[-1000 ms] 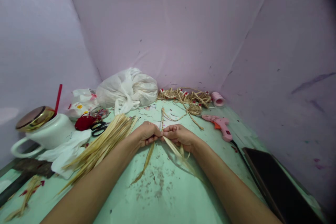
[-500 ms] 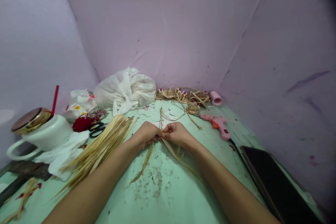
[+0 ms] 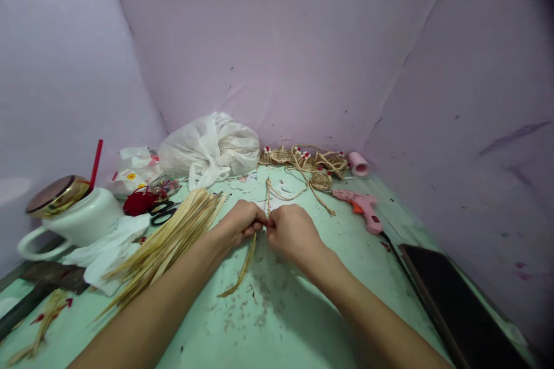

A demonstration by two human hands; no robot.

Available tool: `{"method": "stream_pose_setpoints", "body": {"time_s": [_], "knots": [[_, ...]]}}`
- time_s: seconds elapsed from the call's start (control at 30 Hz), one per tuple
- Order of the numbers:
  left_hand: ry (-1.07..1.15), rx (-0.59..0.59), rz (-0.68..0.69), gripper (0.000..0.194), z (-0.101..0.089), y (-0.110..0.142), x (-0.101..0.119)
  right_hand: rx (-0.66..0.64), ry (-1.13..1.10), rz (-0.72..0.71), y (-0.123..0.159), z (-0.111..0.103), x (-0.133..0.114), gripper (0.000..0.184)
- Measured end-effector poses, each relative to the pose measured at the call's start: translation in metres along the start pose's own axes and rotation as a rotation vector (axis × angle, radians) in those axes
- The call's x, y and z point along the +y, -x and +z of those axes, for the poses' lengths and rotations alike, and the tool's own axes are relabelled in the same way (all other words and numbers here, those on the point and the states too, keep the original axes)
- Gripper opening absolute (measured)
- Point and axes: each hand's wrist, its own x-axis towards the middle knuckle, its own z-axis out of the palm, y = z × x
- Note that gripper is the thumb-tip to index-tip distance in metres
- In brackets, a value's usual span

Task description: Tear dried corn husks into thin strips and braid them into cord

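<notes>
At the middle of the green table, both hands meet on a thin braided cord (image 3: 269,199) of dried straw-like strips. My left hand (image 3: 244,220) is closed, pinching the cord's near end, and a loose dried strip (image 3: 243,271) hangs below it onto the table. My right hand (image 3: 293,229) is closed against the left fingertips, its back turned up, so what lies inside its fingers is mostly hidden. A bundle of dried strips (image 3: 173,248) lies left of my left forearm.
At left are a white mug (image 3: 89,222), a hammer (image 3: 52,279), scissors (image 3: 162,213) and a white plastic bag (image 3: 212,150). Braided cord pieces (image 3: 322,167) lie at the back. To the right are a pink spool (image 3: 359,164), a pink glue gun (image 3: 366,207) and a dark flat object (image 3: 459,305).
My right hand has turned over, its back now facing up and its fingers curled in. The strip that trailed below it is no longer visible. My left hand keeps its pinch.
</notes>
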Motion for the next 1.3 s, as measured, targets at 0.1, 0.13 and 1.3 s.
{"method": "stream_pose_setpoints", "body": {"time_s": [0.1, 0.13, 1.3], "knots": [[0.015, -0.027, 0.013, 0.018, -0.001, -0.001, -0.001, -0.048, 0.072, -0.025, 0.003, 0.000, -0.005, 0.017], [0.020, -0.032, 0.030, 0.017, -0.001, -0.001, -0.001, -0.053, 0.077, -0.038, 0.004, 0.000, -0.005, 0.017], [-0.781, 0.202, 0.269, 0.009, -0.009, 0.027, 0.012, -0.046, -1.133, 0.467, -0.008, 0.042, 0.005, 0.009]]}}
